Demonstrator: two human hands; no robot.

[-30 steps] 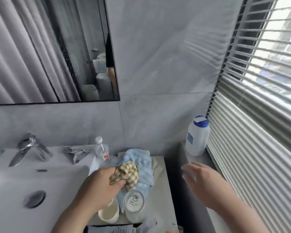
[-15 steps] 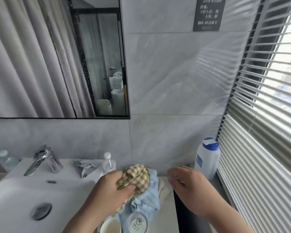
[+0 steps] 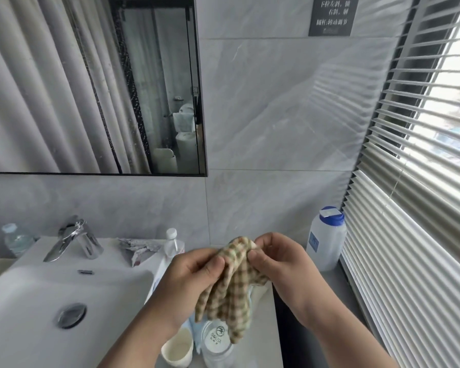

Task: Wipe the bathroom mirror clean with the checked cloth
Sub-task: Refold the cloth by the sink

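Observation:
The checked cloth, beige and green, hangs bunched between both hands above the counter. My left hand grips its left side with curled fingers. My right hand pinches the cloth's top edge from the right. The bathroom mirror fills the upper left of the wall, well above the hands; it has a dark frame and shows spots along the reflected shower door. It reflects grey curtains.
A white sink with a chrome tap lies at the left. Below the cloth stand a paper cup and a clear cup. A blue-capped white bottle stands by the window blinds. Small water bottles sit by the wall.
My left hand has lifted the cloth off the blue towel. My right hand has come in from the right and taken hold of the cloth's top. The view has tilted upward.

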